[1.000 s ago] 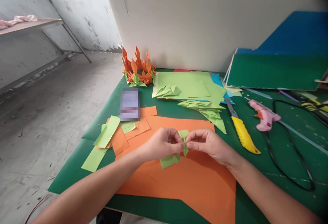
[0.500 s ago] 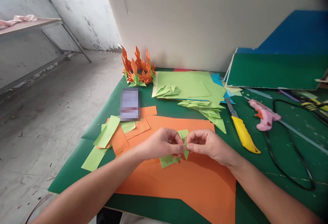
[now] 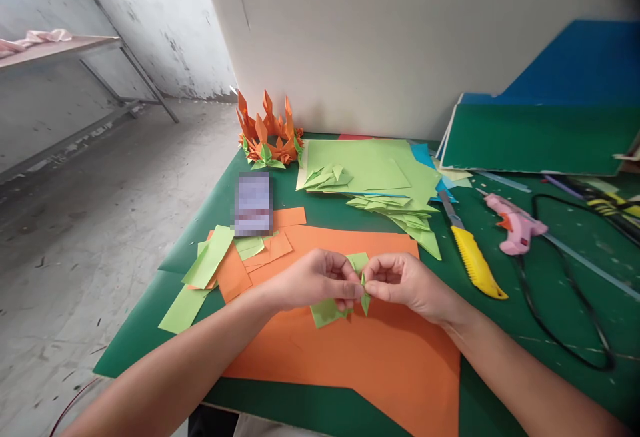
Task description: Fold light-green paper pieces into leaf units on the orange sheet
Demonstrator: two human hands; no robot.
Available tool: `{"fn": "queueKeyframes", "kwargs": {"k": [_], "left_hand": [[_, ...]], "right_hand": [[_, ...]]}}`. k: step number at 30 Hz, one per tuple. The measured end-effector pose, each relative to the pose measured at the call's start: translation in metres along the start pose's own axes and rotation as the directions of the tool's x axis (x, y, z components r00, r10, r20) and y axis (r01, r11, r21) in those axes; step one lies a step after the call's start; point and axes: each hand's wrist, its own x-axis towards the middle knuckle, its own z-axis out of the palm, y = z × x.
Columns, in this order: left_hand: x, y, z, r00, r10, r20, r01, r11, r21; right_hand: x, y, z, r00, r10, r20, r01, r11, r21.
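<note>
A small folded piece of green paper (image 3: 365,302) is pinched between my two hands, over a large orange sheet (image 3: 340,357). My left hand (image 3: 325,280) grips it from the left with thumb and fingers. From the right, my right hand (image 3: 395,280) pinches the same piece, thumb against forefinger. Its middle is partly hidden by the fingertips. Under my left hand lies a flat green paper piece (image 3: 330,315) on the orange sheet. Another bit of green paper (image 3: 358,261) shows behind the fingers.
Green and orange paper strips (image 3: 213,257) lie at the left, beside a blurred phone-like rectangle (image 3: 253,202). Behind stand an orange paper crown (image 3: 270,134) and green sheets (image 3: 365,160) with folded green pieces (image 3: 410,214). A yellow cutter (image 3: 477,260) and pink glue gun (image 3: 517,224) lie right.
Both hands stay almost in place. The folded green paper has shifted very slightly to the right and down between the fingertips.
</note>
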Motion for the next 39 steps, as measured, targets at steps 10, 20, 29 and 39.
{"fn": "queueKeyframes", "kwargs": {"k": [10,20,29,39], "left_hand": [[0.0,-0.002,0.0,0.999,0.044,-0.027,-0.041,0.996,0.081],[-0.002,-0.006,0.009,0.958,0.221,-0.18,-0.103,0.857,0.505],[0.0,-0.006,0.014,0.861,0.481,-0.162,-0.24,0.667,0.705],[0.0,-0.002,0.017,0.84,0.477,-0.259,-0.272,0.783,0.559]], "right_hand": [[0.001,0.002,0.0,1.0,-0.014,-0.004,0.014,1.0,-0.023],[-0.002,0.0,0.008,0.988,-0.142,-0.061,0.121,0.955,-0.272],[0.0,0.004,0.014,0.975,-0.204,-0.089,0.173,0.946,-0.273],[0.002,0.003,0.012,0.989,-0.137,-0.058,0.129,0.983,-0.128]]}}
